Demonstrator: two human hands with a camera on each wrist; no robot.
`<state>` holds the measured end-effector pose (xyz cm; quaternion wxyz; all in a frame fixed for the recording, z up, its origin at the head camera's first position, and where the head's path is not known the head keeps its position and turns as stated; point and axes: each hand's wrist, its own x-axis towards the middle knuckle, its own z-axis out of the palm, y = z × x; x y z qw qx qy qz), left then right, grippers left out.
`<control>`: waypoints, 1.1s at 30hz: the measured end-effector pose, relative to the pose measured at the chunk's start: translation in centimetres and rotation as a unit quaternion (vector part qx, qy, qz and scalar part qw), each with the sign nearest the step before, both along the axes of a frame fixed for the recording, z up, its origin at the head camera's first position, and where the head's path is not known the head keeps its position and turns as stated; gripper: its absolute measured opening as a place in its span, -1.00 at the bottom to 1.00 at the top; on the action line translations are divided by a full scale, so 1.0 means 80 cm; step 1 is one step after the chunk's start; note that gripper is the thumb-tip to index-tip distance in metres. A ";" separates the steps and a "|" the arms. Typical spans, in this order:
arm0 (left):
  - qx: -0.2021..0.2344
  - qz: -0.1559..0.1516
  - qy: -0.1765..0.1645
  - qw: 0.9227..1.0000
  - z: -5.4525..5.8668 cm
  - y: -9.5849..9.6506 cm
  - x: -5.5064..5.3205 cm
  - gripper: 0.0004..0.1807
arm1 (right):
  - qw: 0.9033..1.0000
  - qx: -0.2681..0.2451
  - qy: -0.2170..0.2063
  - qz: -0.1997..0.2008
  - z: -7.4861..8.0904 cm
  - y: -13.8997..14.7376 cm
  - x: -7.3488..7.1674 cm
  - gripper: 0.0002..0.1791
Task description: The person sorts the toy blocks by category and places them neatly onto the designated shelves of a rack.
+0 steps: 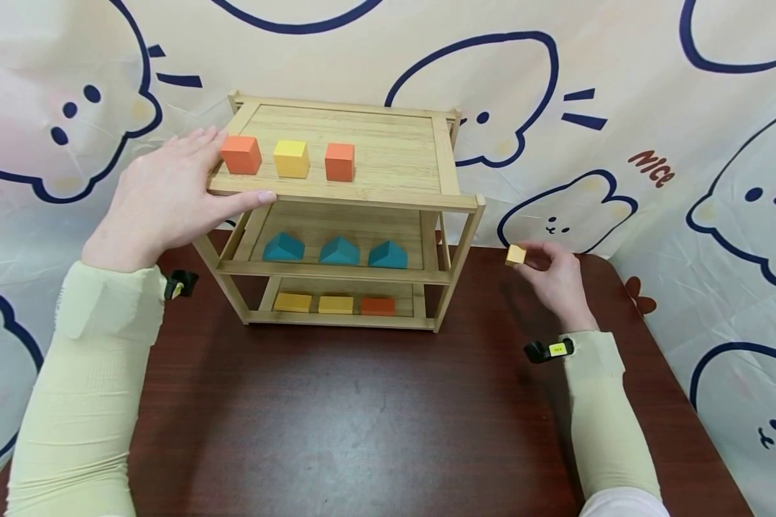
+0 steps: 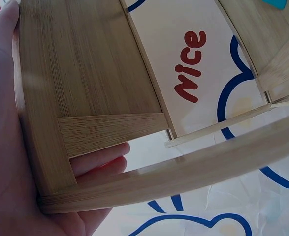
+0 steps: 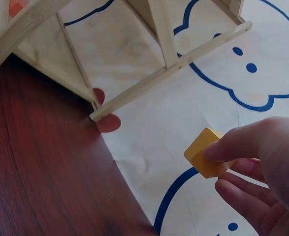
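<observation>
My left hand (image 1: 168, 190) rests on the front left corner of a three-tier wooden shelf (image 1: 388, 154), thumb along the front edge and straight fingers along the left side. In the left wrist view its fingers (image 2: 102, 157) show behind the corner frame. Off to the shelf's right, my right hand (image 1: 552, 280) pinches a small yellow cube (image 3: 203, 152) between thumb and fingers, above the table. On the top tier, an orange cube (image 1: 241, 155), a yellow cube (image 1: 291, 159) and a second orange cube (image 1: 340, 162) stand in a row.
The middle tier holds three blue triangular blocks (image 1: 339, 251). Two flat yellow blocks (image 1: 335, 305) and a flat orange block (image 1: 378, 306) lie on the bottom tier. The shelf stands at the back of a dark brown table (image 1: 362, 402), before a patterned cloth (image 1: 336, 64).
</observation>
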<state>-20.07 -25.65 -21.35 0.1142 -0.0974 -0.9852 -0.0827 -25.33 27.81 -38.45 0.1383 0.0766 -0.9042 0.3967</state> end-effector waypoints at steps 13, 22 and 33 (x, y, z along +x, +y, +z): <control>0.000 -0.001 -0.003 1.000 -0.001 0.000 0.001 0.18 | 1.000 -0.023 0.011 0.016 0.012 -0.011 0.009 -0.57; 0.001 -0.001 -0.003 1.000 -0.001 0.000 0.002 0.18 | 0.998 -0.043 0.022 0.027 0.022 -0.018 0.016 -0.58; 0.000 0.002 -0.004 1.000 -0.001 -0.001 0.001 0.19 | 0.997 -0.058 0.034 0.040 0.043 -0.027 0.030 -0.57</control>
